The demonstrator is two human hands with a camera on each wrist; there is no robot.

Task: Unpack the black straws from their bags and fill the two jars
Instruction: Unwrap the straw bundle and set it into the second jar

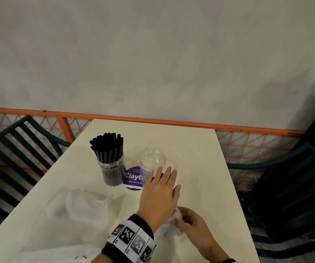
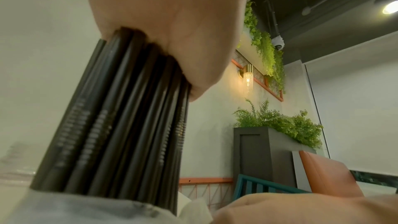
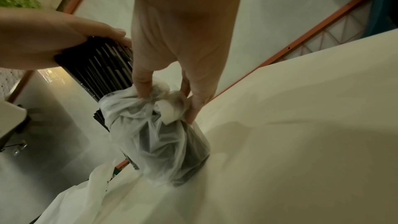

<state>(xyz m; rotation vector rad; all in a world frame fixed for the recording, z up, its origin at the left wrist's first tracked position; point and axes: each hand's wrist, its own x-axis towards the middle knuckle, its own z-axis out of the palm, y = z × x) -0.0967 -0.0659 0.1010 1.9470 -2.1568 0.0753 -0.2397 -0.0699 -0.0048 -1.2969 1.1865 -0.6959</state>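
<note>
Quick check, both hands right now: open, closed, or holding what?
Left hand: grips the bundle of black straws.
Right hand: pinches the thin plastic bag bunched around the straws' other end.

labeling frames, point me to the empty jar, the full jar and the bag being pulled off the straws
empty jar [image 1: 152,161]: head view, clear side wall.
full jar [image 1: 111,172]: head view, clear wall over the straws.
bag [image 3: 159,135]: right wrist view, plastic stretched over the bundle.

Round purple sticker [image 1: 133,177] and café furniture around my table [image 1: 200,149]
I see the sticker just left of the fingertips, dark slatted chairs [image 1: 19,147] far to either side, an orange lattice rail [image 1: 152,121] beyond them against a grey wall, and a lit wall lamp [image 2: 247,79] under hanging greenery [image 2: 264,45]
</note>
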